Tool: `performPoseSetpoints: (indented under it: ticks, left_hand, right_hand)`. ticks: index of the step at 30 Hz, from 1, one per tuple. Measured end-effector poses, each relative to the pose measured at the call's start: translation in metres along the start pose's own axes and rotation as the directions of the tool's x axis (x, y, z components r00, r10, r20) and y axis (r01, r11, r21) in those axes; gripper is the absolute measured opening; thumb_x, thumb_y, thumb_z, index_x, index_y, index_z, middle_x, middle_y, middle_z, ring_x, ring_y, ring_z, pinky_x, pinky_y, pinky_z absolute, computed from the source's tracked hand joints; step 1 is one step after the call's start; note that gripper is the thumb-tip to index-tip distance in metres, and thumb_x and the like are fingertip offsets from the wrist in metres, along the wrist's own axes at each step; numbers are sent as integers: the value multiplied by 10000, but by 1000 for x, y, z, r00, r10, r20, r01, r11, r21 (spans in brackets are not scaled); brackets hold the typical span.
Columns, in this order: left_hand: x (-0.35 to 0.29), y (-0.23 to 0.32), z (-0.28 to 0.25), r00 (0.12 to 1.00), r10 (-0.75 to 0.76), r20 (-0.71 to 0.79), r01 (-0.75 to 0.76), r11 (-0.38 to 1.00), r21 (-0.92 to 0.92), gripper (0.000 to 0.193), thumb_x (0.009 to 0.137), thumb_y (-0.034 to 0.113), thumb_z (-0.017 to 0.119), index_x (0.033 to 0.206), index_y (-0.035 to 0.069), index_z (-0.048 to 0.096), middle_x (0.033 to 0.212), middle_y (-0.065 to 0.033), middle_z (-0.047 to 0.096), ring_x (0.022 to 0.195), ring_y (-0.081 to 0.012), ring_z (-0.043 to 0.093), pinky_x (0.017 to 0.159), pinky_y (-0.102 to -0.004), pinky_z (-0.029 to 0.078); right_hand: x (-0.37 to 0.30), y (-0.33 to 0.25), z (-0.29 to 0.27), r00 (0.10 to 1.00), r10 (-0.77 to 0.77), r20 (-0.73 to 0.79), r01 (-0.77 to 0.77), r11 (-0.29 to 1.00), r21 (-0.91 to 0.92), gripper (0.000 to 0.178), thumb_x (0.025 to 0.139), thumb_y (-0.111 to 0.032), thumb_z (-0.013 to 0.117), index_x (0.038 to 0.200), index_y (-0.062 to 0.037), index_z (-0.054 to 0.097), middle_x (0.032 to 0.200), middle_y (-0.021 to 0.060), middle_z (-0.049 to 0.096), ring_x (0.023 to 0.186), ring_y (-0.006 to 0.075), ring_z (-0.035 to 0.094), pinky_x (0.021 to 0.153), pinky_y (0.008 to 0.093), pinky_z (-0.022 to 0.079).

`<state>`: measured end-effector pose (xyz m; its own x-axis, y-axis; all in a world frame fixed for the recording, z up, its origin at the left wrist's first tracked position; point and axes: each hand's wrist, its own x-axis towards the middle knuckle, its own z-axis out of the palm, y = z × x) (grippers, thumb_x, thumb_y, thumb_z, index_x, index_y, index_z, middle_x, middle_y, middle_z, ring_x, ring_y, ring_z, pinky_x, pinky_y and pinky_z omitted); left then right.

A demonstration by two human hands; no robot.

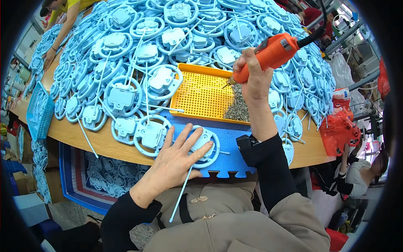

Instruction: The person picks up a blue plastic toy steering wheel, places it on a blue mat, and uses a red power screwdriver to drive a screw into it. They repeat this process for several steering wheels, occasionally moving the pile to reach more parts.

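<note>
while i watch from afar through the head view, a curved light-brown wooden table (308, 147) spans the scene, heaped from ten o'clock to two with light-blue plastic ring-shaped parts (124, 94), many with thin rods. near twelve i have a shallow yellow perforated plastic tray (197, 90), with small silvery metal screws (237, 105) piled at its right end; below it lies a blue foam mat (233, 157) with a jigsaw-cut edge. a turquoise plastic basket (31, 115) sits at nine, a blue-rimmed bin (69, 180) holding more rings stands under the table at eight, and red plastic bags (340, 130) hang at three. a co-worker in yellow (73, 10) reaches in at ten.

between one and two, my right hand (257, 80) is wrapped firmly round an orange pistol-less, tube-shaped power screwdriver (273, 52) with a black cable; its bit points down to the left over the tray, though i cannot tell whether the tip touches anything. at seven, my left hand (178, 155) is spread, fingers apart, laid across one light-blue ring with a plate in its middle (204, 137), which rests on the mat near six.
</note>
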<state>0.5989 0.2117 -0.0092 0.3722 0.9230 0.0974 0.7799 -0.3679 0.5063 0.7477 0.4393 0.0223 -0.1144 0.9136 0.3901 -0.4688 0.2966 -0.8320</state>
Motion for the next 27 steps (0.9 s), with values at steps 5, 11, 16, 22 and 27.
performPoseSetpoints:
  ticks: [5, 11, 16, 22, 27]
  left_hand:
    - [7, -14, 24, 954, 127, -273, -89, 985, 146, 648, 631, 194, 810, 1246, 175, 605, 1282, -135, 507, 1237, -375, 465, 1008, -549, 388]
    - [15, -11, 27, 940, 146, -309, -136, 989, 56, 585, 637, 151, 786, 1200, 137, 628, 1222, -137, 540, 1203, -406, 487, 972, -520, 446]
    - [10, -13, 3, 986, 144, -88, -140, 989, 54, 559, 721, 72, 702, 1264, 141, 587, 1339, -128, 512, 1285, -367, 454, 1009, -528, 408]
    - [6, -18, 2, 982, 114, -149, -129, 987, -94, 576, 710, 127, 735, 1262, 83, 575, 1324, -171, 527, 1236, -369, 515, 999, -533, 411]
    - [14, 1, 19, 956, 16, -294, -66, 985, -162, 540, 677, 181, 784, 1174, 54, 614, 1271, -189, 553, 1166, -380, 554, 991, -488, 437]
  right_hand:
    - [5, 10, -7, 1000, -11, -20, 11, 999, -30, 259, 849, -208, 738, 899, -48, 541, 678, 50, 566, 578, 157, 547, 577, 314, 469]
    - [7, 13, -15, 1000, -28, 13, 28, 999, -20, 255, 861, -245, 726, 893, -55, 559, 690, 47, 565, 594, 158, 551, 601, 327, 470]
    - [9, 15, -16, 1000, -13, 24, 13, 1000, -13, 242, 866, -238, 721, 908, -68, 554, 703, 46, 569, 598, 159, 553, 606, 328, 472]
    - [10, 16, -14, 999, -13, 34, 13, 1000, -10, 233, 869, -223, 721, 918, -73, 549, 704, 42, 570, 601, 160, 559, 609, 329, 477]
    - [10, 8, -12, 998, -40, 42, 43, 997, -57, 255, 867, -240, 724, 918, -58, 553, 704, 48, 569, 612, 163, 560, 606, 325, 476]
